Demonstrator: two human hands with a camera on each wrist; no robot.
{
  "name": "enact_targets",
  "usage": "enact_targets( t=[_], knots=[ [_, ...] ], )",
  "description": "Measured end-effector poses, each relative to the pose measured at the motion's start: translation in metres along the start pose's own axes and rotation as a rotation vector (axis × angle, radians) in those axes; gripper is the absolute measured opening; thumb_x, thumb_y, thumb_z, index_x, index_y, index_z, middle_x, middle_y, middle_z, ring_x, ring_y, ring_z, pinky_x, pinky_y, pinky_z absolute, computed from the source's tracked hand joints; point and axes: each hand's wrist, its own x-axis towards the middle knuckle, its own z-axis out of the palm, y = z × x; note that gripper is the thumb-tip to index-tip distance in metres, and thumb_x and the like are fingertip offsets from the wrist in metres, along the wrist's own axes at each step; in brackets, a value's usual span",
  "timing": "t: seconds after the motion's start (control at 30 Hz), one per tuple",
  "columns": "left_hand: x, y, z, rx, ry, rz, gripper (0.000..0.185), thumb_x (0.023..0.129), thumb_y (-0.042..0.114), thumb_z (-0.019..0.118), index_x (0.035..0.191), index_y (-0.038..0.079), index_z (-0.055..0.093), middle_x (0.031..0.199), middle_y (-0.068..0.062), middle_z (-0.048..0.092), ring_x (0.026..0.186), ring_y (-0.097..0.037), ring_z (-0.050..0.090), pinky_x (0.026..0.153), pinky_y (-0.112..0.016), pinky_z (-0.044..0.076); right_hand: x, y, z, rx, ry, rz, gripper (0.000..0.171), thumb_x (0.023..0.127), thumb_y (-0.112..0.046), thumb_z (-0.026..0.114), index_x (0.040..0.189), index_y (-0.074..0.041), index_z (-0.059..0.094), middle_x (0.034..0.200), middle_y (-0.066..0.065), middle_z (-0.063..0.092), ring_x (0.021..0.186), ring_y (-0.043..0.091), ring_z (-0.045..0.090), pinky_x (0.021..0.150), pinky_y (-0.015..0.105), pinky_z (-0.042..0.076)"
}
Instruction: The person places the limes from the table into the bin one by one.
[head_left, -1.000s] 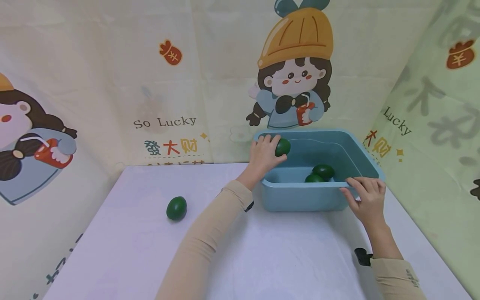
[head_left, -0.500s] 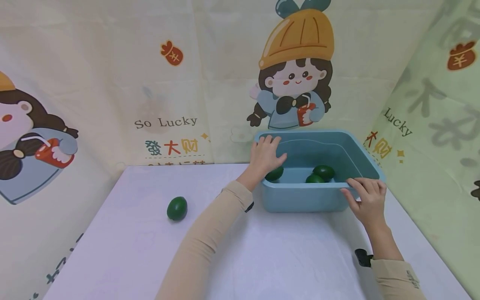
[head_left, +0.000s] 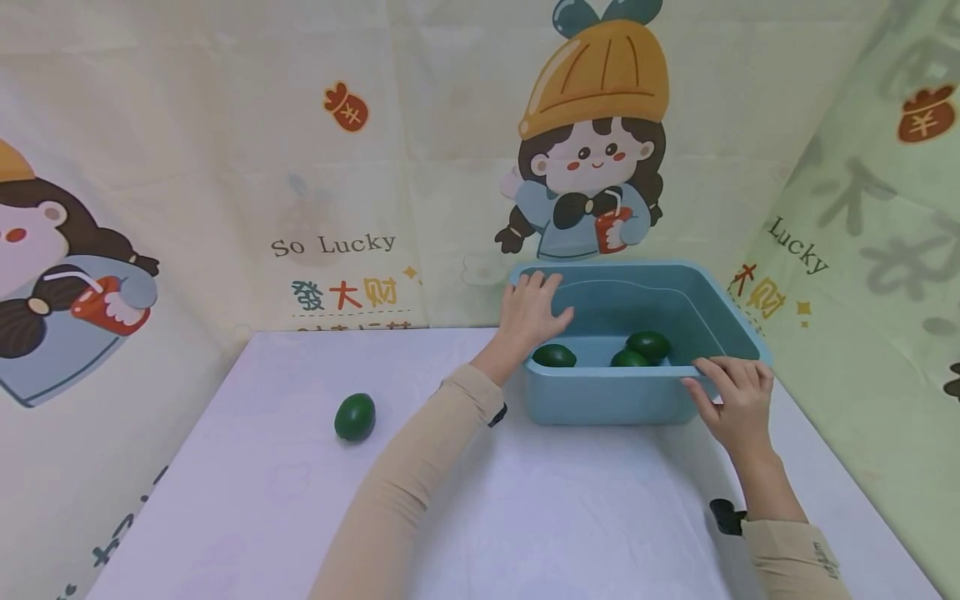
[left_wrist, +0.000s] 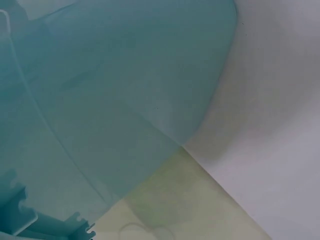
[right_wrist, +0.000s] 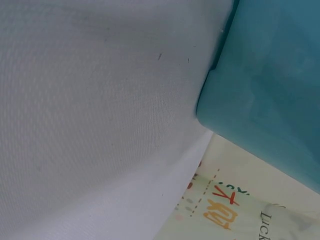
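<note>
Both arms reach forward, left hand (head_left: 531, 310) and right hand (head_left: 731, 396) relaxed.

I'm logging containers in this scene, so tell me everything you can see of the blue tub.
The blue tub is a rectangular, open-topped basin of smooth light-blue plastic with rounded corners and a thick rolled rim. It stands upright on the white table at the far right, close to the printed backdrop. Three dark green fruits lie inside: one near the left wall, two together further right. The left hand rests over its left rim, and the right hand touches the near right corner.
</note>
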Motion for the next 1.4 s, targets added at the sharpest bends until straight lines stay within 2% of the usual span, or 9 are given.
enact_targets(
  t=[0.77, 1.2, 1.4],
  knots=[
    [-0.022, -0.014, -0.007, -0.101, 0.089, 0.027, 0.049, 0.087, 0.044, 0.051, 0.129, 0.019, 0.049, 0.116, -0.002, 0.054, 0.104, -0.020, 0.048, 0.086, -0.037, 0.039, 0.001, -0.002, -0.002, -0.004, -0.011, 0.006, 0.049, 0.088, -0.047, 0.053, 0.083, 0.000, 0.064, 0.077, 0.020, 0.057, 0.072, 0.039, 0.046, 0.073, 0.053, 0.024],
    [-0.036, -0.020, -0.014, -0.147, 0.132, 0.048, 0.049, 0.086, 0.042, 0.053, 0.128, 0.017, 0.051, 0.117, -0.003, 0.056, 0.107, -0.020, 0.049, 0.089, -0.038, 0.039, 0.004, -0.002, 0.000, -0.001, -0.005, 0.003, 0.049, 0.088, -0.047, 0.053, 0.083, 0.000, 0.064, 0.077, 0.020, 0.057, 0.071, 0.039, 0.045, 0.072, 0.053, 0.024],
    [-0.045, -0.021, -0.016, -0.164, 0.183, 0.053, 0.047, 0.085, 0.041, 0.055, 0.126, 0.016, 0.053, 0.115, -0.003, 0.057, 0.106, -0.020, 0.050, 0.088, -0.038, 0.040, 0.004, -0.001, 0.000, -0.003, -0.015, 0.003, 0.049, 0.088, -0.047, 0.053, 0.084, 0.000, 0.064, 0.078, 0.020, 0.057, 0.072, 0.039, 0.045, 0.072, 0.053, 0.024]
  ],
)
